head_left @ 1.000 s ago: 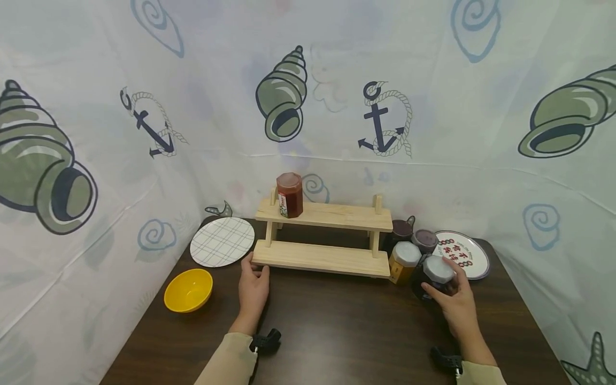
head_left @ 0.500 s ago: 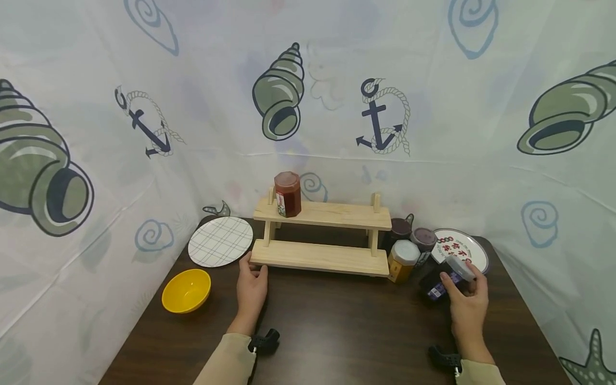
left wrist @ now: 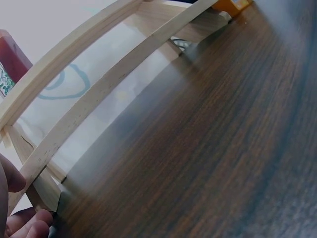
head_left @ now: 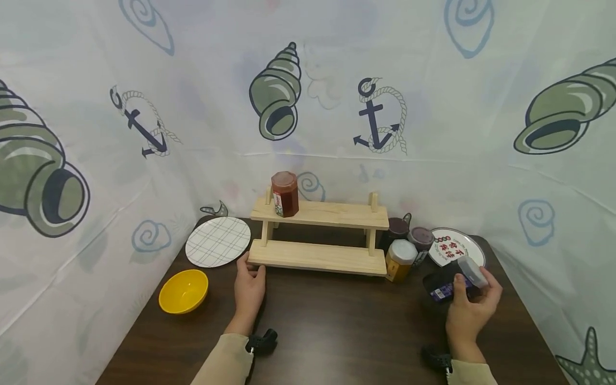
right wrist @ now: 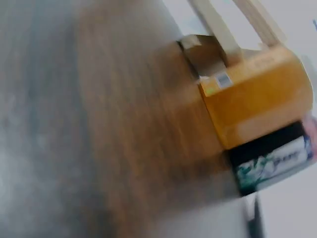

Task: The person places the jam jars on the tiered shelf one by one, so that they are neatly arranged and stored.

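My right hand (head_left: 474,313) holds a dark jar (head_left: 441,278) with a pale lid, tipped so the lid points right and a purple label shows. The right wrist view does not clearly show that hand. At the left end of a two-tier wooden rack (head_left: 317,255), my left hand (head_left: 249,289) grips the lower shelf. In the left wrist view its thumb lies over the board and its fingers (left wrist: 35,227) curl beneath. A jar of red contents (head_left: 286,199) stands at the left of the upper shelf.
Beside the rack's right end stand a yellow-orange jar (head_left: 398,264) and two dark jars, one with a purple lid (head_left: 421,236). A plate with red writing (head_left: 447,235) lies behind the right hand. At left are a checked plate (head_left: 218,241) and yellow bowl (head_left: 184,291).
My right hand has moved right and tilted the dark jar from upright onto a slant, away from the other jars. My left hand stays on the rack.
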`<state>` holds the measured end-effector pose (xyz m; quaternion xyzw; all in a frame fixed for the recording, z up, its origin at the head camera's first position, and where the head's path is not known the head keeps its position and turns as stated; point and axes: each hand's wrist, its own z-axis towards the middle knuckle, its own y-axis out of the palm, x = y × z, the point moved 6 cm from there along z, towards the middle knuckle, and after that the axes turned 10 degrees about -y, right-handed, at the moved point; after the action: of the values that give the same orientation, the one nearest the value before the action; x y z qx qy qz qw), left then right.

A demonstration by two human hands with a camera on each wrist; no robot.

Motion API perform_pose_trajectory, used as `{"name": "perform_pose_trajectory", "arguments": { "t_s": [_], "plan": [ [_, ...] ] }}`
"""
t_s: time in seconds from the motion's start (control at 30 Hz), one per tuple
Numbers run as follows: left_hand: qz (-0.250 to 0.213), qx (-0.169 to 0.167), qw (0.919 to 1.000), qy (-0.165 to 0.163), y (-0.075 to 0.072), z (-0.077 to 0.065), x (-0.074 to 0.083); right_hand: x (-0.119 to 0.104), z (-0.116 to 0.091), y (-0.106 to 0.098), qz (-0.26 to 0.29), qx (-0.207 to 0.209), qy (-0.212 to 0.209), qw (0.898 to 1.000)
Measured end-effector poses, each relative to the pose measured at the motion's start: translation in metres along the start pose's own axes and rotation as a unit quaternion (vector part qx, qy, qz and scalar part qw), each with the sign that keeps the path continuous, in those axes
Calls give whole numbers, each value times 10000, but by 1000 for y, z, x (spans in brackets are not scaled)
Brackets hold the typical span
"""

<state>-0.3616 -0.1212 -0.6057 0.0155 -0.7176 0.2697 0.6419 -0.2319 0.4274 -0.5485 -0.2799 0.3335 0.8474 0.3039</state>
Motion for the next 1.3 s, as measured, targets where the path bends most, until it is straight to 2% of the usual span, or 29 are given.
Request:
{"name": "perform_pose_trajectory", "arguments": {
  "t_s": [0.1,0.2,0.33,0.43,0.53,0.63,0.77,0.87,1.0,1.1,1.3],
  "plan": [
    [-8,45,10000,87,-1,-1,0,-22,3,15,828,283,-386,9954],
    [-9,57,9999,133,-1,-1,0,-53,8,33,1247,163,-706,9895],
    [6,66,9999,136,-2,-2,1,-94,8,60,1279,-571,-993,9851],
    [13,15,9999,99,-1,-1,1,-117,3,81,976,-1201,-1428,9776],
    [-22,-2,10000,94,-1,0,0,-130,-5,102,574,-1632,-2008,9642],
    [-64,33,9999,113,-3,0,-1,-130,-17,123,539,-1869,-2218,9555],
    [-90,90,9998,148,-3,1,-1,-121,-35,149,855,-2087,-1862,9563],
    [-101,66,9998,180,-2,1,0,-113,-49,166,974,-2189,-1339,9616],
    [-79,28,9999,129,-3,-1,0,-100,-63,184,835,-2143,-578,9715],
    [-50,45,9999,100,-4,-2,0,-92,-70,195,697,-2124,-151,9746],
    [-132,41,9997,195,-4,0,2,-80,-76,221,615,-2437,345,9673]
  ]
}}
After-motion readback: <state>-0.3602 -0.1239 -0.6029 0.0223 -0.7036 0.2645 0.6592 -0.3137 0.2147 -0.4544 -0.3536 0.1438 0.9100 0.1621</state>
